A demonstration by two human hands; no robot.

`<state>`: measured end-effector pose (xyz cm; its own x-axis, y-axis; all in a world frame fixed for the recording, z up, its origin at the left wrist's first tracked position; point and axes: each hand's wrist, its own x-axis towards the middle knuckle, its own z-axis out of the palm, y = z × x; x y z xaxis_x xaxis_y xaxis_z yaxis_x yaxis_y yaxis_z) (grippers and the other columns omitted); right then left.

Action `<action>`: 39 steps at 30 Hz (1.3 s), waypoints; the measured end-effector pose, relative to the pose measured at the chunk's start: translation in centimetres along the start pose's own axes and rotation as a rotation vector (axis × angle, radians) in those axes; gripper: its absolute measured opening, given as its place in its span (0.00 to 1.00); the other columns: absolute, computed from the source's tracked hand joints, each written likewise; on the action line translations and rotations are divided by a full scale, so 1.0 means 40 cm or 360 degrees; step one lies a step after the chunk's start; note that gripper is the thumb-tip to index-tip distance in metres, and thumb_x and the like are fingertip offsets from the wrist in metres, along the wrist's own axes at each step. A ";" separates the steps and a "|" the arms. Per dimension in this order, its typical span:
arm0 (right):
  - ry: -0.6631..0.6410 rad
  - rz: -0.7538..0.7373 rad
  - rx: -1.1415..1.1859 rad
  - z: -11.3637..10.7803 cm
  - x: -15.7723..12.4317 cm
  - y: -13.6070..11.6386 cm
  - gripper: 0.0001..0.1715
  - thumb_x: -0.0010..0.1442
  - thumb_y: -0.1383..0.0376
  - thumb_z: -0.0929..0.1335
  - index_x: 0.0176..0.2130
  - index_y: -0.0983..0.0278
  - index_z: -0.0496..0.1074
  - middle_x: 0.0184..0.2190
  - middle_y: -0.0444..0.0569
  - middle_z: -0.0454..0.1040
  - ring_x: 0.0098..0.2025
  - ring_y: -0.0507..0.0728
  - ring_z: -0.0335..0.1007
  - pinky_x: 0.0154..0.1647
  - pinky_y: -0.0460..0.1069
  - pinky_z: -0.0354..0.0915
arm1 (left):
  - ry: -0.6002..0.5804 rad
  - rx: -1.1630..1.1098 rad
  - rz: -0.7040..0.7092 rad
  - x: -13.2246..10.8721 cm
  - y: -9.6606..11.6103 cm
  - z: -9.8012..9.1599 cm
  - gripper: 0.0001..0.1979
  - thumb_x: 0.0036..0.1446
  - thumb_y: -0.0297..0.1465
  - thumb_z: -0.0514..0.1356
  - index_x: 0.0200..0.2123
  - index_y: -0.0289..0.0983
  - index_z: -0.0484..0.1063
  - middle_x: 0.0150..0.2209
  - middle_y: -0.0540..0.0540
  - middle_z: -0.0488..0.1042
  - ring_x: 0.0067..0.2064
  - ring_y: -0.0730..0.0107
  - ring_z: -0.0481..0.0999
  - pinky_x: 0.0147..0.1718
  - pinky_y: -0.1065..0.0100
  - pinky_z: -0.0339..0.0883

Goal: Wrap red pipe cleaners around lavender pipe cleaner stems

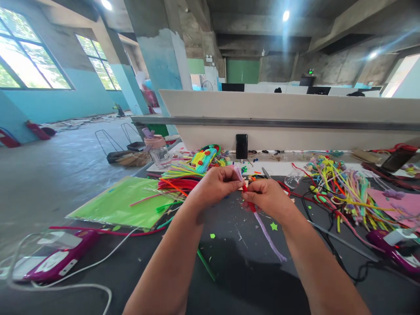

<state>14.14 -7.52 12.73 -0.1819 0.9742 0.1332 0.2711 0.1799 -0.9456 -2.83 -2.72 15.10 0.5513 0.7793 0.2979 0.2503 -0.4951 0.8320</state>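
Observation:
My left hand (pixel 215 184) pinches the upper end of a bunch of lavender pipe cleaners (pixel 239 173), just above a red wrap. Close beside it, my right hand (pixel 267 199) is closed with thumb and finger on the red pipe cleaner (pixel 251 207) around the stem. A lavender pipe cleaner stem (pixel 269 239) hangs down to the right below the red part. The fingers partly hide where red and lavender meet. Behind my left hand lie red pipe cleaners (pixel 179 183) and a bright yellow and blue fuzzy piece (pixel 205 158) with red bits on it.
A green sheet pack (pixel 121 201) lies left, near a purple power strip (pixel 65 258) with white cables. Many colourful pipe cleaner pieces (pixel 344 188) are heaped right, by another purple power strip (pixel 393 249). A phone (pixel 242 146) leans on the white partition (pixel 282 105); a bottle (pixel 159 151) stands left.

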 end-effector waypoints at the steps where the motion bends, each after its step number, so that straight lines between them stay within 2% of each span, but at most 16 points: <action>1: 0.0062 -0.0032 -0.0087 0.002 0.001 0.003 0.10 0.50 0.64 0.69 0.21 0.64 0.70 0.18 0.45 0.73 0.19 0.50 0.67 0.19 0.44 0.58 | 0.0011 0.0020 0.0016 0.002 -0.001 0.003 0.11 0.49 0.35 0.60 0.23 0.32 0.69 0.23 0.50 0.67 0.25 0.77 0.63 0.23 0.74 0.55; 5: 0.0251 -0.0194 -0.0452 0.017 0.009 0.013 0.12 0.52 0.64 0.68 0.19 0.63 0.69 0.17 0.44 0.70 0.19 0.50 0.64 0.21 0.45 0.54 | 0.0095 0.0103 0.0067 0.011 -0.003 0.014 0.12 0.50 0.33 0.59 0.20 0.32 0.67 0.21 0.51 0.65 0.25 0.78 0.62 0.24 0.74 0.55; 9: 0.0284 -0.0375 -0.0713 -0.001 -0.018 -0.010 0.14 0.55 0.60 0.67 0.21 0.62 0.72 0.17 0.44 0.69 0.21 0.51 0.61 0.23 0.47 0.52 | 0.0154 0.0074 0.0042 -0.002 0.005 -0.009 0.12 0.49 0.33 0.60 0.20 0.32 0.67 0.21 0.52 0.63 0.24 0.79 0.60 0.23 0.74 0.54; 11: 0.0297 -0.0437 -0.0565 -0.041 -0.045 -0.028 0.10 0.55 0.58 0.67 0.30 0.61 0.76 0.23 0.46 0.73 0.25 0.53 0.65 0.25 0.47 0.55 | 0.0182 -0.0059 0.0022 -0.020 0.011 -0.033 0.11 0.49 0.34 0.61 0.22 0.32 0.68 0.21 0.52 0.63 0.23 0.80 0.59 0.22 0.74 0.53; 12: 0.0296 -0.0423 -0.0468 -0.066 -0.057 -0.034 0.11 0.55 0.58 0.68 0.35 0.60 0.76 0.26 0.47 0.75 0.27 0.54 0.67 0.26 0.48 0.57 | 0.0186 -0.0172 0.0021 -0.029 0.012 -0.045 0.10 0.49 0.34 0.61 0.23 0.32 0.68 0.20 0.53 0.63 0.23 0.80 0.59 0.22 0.74 0.52; 16: 0.0277 -0.0211 0.0099 -0.145 -0.062 -0.032 0.16 0.57 0.55 0.67 0.39 0.62 0.75 0.32 0.52 0.77 0.32 0.55 0.72 0.27 0.47 0.63 | 0.0125 -0.0607 0.0007 -0.046 0.007 -0.062 0.11 0.46 0.35 0.64 0.23 0.34 0.66 0.16 0.55 0.58 0.18 0.82 0.53 0.17 0.74 0.44; 18: 0.0047 -0.0154 0.0340 -0.140 -0.040 -0.017 0.17 0.57 0.54 0.66 0.39 0.63 0.75 0.33 0.52 0.78 0.33 0.55 0.74 0.28 0.47 0.64 | 0.0040 -0.0715 -0.0008 -0.037 0.001 -0.046 0.12 0.44 0.36 0.65 0.23 0.34 0.67 0.17 0.54 0.59 0.17 0.83 0.53 0.17 0.74 0.44; 21: -0.0476 -0.0101 0.0583 -0.086 -0.001 0.008 0.18 0.56 0.53 0.67 0.38 0.65 0.75 0.32 0.52 0.78 0.32 0.55 0.75 0.29 0.47 0.66 | -0.0083 -0.0755 -0.0029 -0.018 -0.003 -0.012 0.13 0.42 0.36 0.65 0.22 0.33 0.68 0.19 0.52 0.65 0.19 0.80 0.60 0.18 0.74 0.51; 24: -0.0807 -0.0007 0.0860 -0.029 0.021 0.025 0.22 0.53 0.52 0.69 0.39 0.67 0.74 0.32 0.53 0.78 0.33 0.57 0.76 0.31 0.49 0.69 | -0.0160 -0.0750 -0.0076 -0.008 -0.002 0.006 0.13 0.43 0.36 0.65 0.22 0.33 0.67 0.19 0.50 0.67 0.20 0.78 0.64 0.19 0.73 0.54; 26: -0.0870 0.0060 0.1017 -0.008 0.027 0.032 0.22 0.51 0.54 0.70 0.38 0.69 0.74 0.30 0.53 0.78 0.30 0.57 0.76 0.30 0.50 0.70 | -0.0178 -0.0725 -0.0099 -0.007 -0.002 0.005 0.13 0.44 0.37 0.65 0.23 0.32 0.68 0.18 0.50 0.67 0.19 0.77 0.64 0.18 0.74 0.53; 30: -0.0737 0.0127 0.1139 0.003 0.031 0.039 0.17 0.49 0.57 0.72 0.31 0.70 0.74 0.23 0.51 0.77 0.24 0.55 0.75 0.26 0.49 0.70 | -0.0161 -0.0624 -0.0111 -0.008 -0.009 -0.011 0.14 0.45 0.37 0.65 0.23 0.32 0.67 0.18 0.51 0.66 0.19 0.78 0.63 0.19 0.74 0.53; 34: -0.0538 0.0121 0.1083 0.007 0.036 0.040 0.16 0.47 0.58 0.74 0.29 0.70 0.73 0.21 0.50 0.76 0.21 0.55 0.74 0.19 0.45 0.66 | -0.0083 -0.0420 -0.0156 -0.007 -0.012 -0.018 0.14 0.47 0.38 0.63 0.23 0.33 0.66 0.18 0.53 0.63 0.18 0.82 0.58 0.17 0.76 0.48; 39: -0.0297 0.0136 0.0944 0.009 0.040 0.037 0.16 0.44 0.58 0.74 0.28 0.68 0.71 0.20 0.48 0.76 0.20 0.53 0.72 0.19 0.44 0.64 | -0.0035 -0.0248 -0.0188 0.004 -0.011 -0.014 0.15 0.48 0.39 0.61 0.22 0.33 0.65 0.16 0.56 0.57 0.17 0.84 0.52 0.15 0.76 0.44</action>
<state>13.90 -5.76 11.45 -0.3591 0.9321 0.0463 -0.2691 -0.0559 -0.9615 -3.29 -2.19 15.05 0.5428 0.8191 0.1853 0.1890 -0.3341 0.9234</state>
